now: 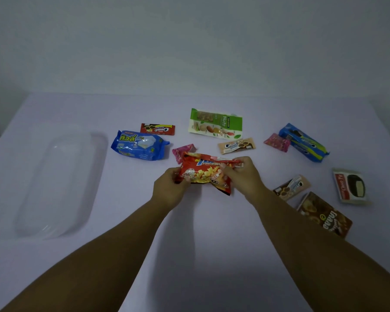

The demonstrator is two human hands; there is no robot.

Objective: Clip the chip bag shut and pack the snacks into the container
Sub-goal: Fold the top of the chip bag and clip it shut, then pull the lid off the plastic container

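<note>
A red and yellow chip bag point(203, 172) is held just above the middle of the table. My left hand point(170, 188) grips its left end. My right hand point(241, 174) pinches its folded top edge on the right. A clear plastic container point(61, 183) lies at the left. Loose snacks lie around: a blue wafer pack point(140, 146), a red Cream-O pack point(158, 129), a green nut pouch point(216, 123), a beige Cream-O pack point(235, 145), and a pink packet point(182, 150) partly behind the bag. I see no clip.
On the right lie a second pink packet point(277, 142), a blue cookie sleeve point(304, 143), a brown Cream-O pack point(291, 186), a brown box point(324, 215) and a Choco Pie pack point(349, 185). A pale wall rises behind the table.
</note>
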